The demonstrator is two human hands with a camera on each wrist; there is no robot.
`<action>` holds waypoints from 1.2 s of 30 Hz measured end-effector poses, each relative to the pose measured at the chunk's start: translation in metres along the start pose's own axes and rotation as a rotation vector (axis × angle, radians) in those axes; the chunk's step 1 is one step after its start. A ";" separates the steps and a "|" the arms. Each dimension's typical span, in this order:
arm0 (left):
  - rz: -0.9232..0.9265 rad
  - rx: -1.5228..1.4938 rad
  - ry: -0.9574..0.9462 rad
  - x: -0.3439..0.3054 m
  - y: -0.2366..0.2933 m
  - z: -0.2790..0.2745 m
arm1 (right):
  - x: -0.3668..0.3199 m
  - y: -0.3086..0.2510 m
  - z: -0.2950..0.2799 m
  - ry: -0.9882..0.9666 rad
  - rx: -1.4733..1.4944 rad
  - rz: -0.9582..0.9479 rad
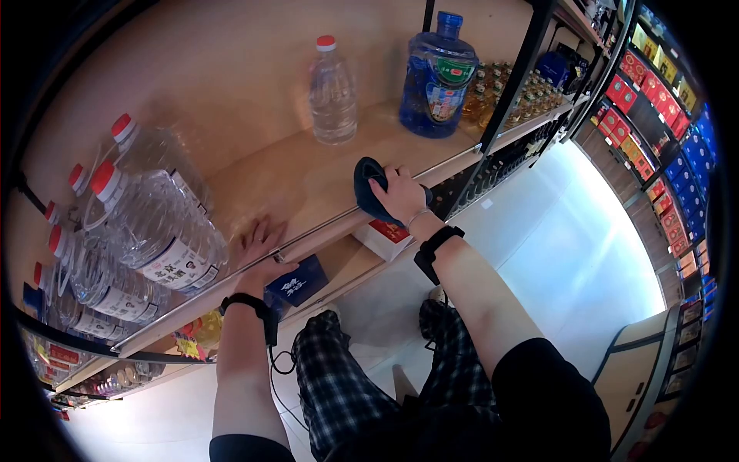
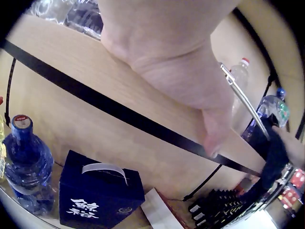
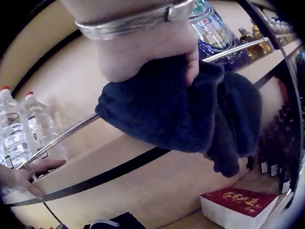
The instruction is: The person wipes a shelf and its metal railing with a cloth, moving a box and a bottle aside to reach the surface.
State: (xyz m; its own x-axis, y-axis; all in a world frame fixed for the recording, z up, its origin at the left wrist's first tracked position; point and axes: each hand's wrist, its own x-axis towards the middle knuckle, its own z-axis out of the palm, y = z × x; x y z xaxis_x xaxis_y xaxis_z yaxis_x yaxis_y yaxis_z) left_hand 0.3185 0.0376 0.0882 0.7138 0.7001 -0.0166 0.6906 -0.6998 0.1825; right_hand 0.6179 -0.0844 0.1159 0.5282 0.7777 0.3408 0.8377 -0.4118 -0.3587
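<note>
My right hand (image 1: 403,195) grips a dark blue cloth (image 1: 370,187) at the shelf's front rail. In the right wrist view the cloth (image 3: 167,105) hangs in folds below the hand (image 3: 147,52), over the metal rail (image 3: 71,130). My left hand (image 1: 262,248) rests on the front of the wooden shelf (image 1: 285,181), fingers spread on the board and thumb over the edge. The left wrist view has this hand (image 2: 181,71) against the shelf edge, holding nothing. A clear bottle with a red cap (image 1: 333,96) and a large blue bottle (image 1: 439,81) stand behind the cloth.
Several large clear bottles (image 1: 165,231) stand at the shelf's left end. Small amber bottles (image 1: 531,96) fill the right section. Below are a blue box (image 1: 297,282), a red and white box (image 1: 382,239) and a blue bottle (image 2: 29,167). A black upright (image 1: 512,85) divides the shelf.
</note>
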 end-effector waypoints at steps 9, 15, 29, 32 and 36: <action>-0.004 0.024 0.009 -0.001 0.001 -0.001 | -0.002 -0.008 0.000 -0.017 -0.012 0.050; -0.028 0.033 -0.018 -0.001 0.002 -0.002 | -0.004 -0.010 0.002 0.005 -0.017 0.037; -0.048 0.043 -0.034 -0.001 0.004 -0.004 | -0.010 -0.017 0.006 0.064 -0.006 0.013; -0.051 0.046 -0.040 -0.002 0.005 -0.004 | -0.010 -0.018 0.006 0.067 -0.014 0.012; -0.055 0.050 -0.048 -0.002 0.007 -0.009 | -0.010 -0.018 0.007 0.058 -0.008 0.026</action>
State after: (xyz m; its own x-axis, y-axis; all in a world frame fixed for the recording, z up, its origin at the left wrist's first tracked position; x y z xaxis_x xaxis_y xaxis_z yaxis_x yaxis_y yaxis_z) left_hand 0.3203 0.0324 0.0978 0.6788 0.7308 -0.0721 0.7328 -0.6677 0.1312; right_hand 0.5960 -0.0814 0.1125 0.5568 0.7380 0.3812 0.8245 -0.4354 -0.3613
